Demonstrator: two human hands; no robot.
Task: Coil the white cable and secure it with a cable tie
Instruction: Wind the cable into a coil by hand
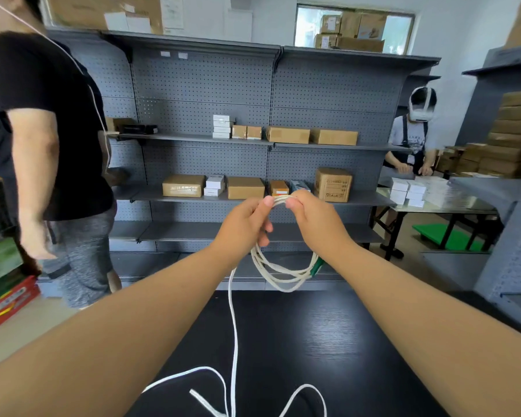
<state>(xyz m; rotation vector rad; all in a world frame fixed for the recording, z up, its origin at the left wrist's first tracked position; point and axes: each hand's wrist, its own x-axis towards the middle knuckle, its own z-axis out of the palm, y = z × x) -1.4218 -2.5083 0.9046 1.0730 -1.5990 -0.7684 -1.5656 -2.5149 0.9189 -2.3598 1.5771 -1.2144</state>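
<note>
You're mid-coil: your left hand [243, 224] and right hand [313, 218] both pinch the top of the white cable [280, 272] loops at 12 o'clock. Slack trails toward 6 o'clock on the surface [328, 341]; gather it next.

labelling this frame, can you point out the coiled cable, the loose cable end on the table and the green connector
coiled cable [283, 276]: head view, bottom of the hanging loops
loose cable end [203, 400]: head view, flat tip lying on the black table
green connector [318, 267]: head view, green plug on the right side of the loops
</note>
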